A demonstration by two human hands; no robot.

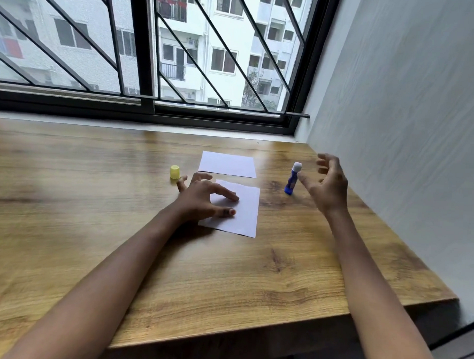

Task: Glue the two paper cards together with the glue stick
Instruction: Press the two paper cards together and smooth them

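Observation:
Two white paper cards lie flat on the wooden table (94, 228). The far card (227, 164) lies free, and the near card (243, 209) sits just in front of it. My left hand (203, 198) rests spread on the near card's left part, fingers apart, holding nothing. A blue glue stick (292, 180) stands upright to the right of the cards, uncapped, its white tip showing. My right hand (327, 183) hovers open just to the right of the stick, the thumb close to it, not gripping. The yellow cap (175, 172) stands left of the cards.
A window with black bars runs along the table's far edge. A pale wall (407, 131) borders the table on the right. The table's front edge (279, 323) is close to me.

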